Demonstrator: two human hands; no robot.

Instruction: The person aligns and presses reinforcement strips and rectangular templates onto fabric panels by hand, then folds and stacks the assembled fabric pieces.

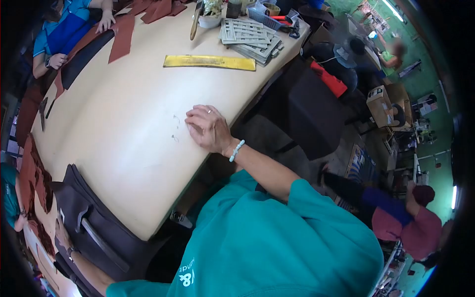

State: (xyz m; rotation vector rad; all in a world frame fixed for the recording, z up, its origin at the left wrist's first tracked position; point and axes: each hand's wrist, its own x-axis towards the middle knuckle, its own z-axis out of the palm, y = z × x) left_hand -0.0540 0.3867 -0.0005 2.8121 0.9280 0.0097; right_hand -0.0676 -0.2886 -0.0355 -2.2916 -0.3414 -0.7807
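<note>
- The right hand (210,129) rests on a cream tabletop (133,123), fingers loosely curled, nothing visible held.
- The left hand (63,235), fingers extended, touches a dark, strapped bag (106,225).

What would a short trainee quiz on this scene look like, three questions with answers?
1. True or false: the person's right hand is gripping the long flat strip.

2. What colour is that strip?
A) red
B) yellow
C) black

3. Fill in: the pale beaded bracelet is on the person's ____ wrist.

Key: 1 false, the hand is on the table, apart from the strip; 2 B; 3 right.
</note>
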